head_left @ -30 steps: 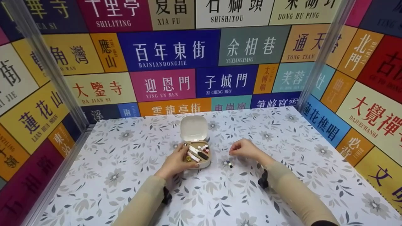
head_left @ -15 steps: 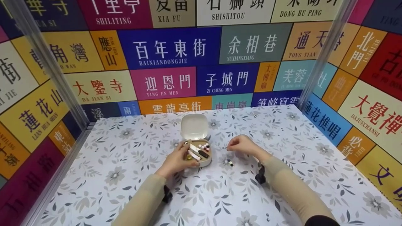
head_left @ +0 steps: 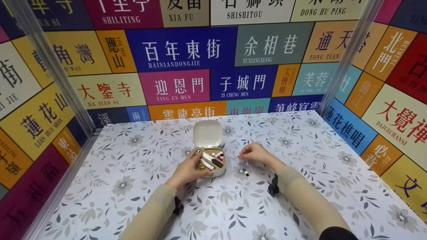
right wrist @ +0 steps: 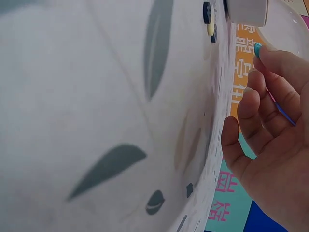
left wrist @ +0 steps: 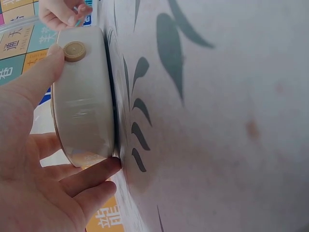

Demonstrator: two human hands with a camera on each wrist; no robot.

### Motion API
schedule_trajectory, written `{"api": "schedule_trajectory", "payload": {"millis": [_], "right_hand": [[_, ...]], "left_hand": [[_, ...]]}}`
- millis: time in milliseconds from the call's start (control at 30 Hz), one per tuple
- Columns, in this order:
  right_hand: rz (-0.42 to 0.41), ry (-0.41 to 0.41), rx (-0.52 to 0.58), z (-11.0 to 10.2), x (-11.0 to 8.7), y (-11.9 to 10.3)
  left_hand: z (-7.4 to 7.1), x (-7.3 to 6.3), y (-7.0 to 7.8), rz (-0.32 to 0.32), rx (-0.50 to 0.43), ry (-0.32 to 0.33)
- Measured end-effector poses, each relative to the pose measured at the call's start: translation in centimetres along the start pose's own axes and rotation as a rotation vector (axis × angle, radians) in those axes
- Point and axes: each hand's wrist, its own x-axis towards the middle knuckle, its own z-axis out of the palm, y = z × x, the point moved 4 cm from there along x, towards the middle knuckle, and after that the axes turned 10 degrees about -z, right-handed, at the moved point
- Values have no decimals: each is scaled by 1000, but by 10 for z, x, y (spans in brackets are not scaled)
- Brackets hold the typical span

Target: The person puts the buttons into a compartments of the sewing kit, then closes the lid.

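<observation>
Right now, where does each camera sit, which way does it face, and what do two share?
Head: on the head, forward and down at box, table, wall; left hand, right hand, sleeves show.
Left wrist: on that wrist, image turned sideways, facing the box's side; left hand close, right hand beyond.
Right wrist: on that wrist, also sideways, facing along the table; right hand shows, pinching a teal piece.
Head and left wrist share both hands and the box.

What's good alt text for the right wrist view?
A person's right grip pinches a small teal piece above a leaf-patterned tabletop. Small dark and yellow pieces rest on the tabletop near a pale case cut off at the frame's top edge.
</observation>
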Motion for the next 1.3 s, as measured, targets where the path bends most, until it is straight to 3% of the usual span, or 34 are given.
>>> {"api": "schedule_trajectory", "payload": {"millis": [467,733,1100,1300], "right_hand": [[-7,8,1,0,10,-9],[-52,10,7,2,16,-16],[-24,33,6,2,28,-31],[-26,30,-14,4,29,-32]], "left_hand": [[3,-1,0,-24,-12,-2],[4,-2,1,-16,-22,6],[-2,-1,3,17,-2,20],[0,0,1,-14,-22,2]]}}
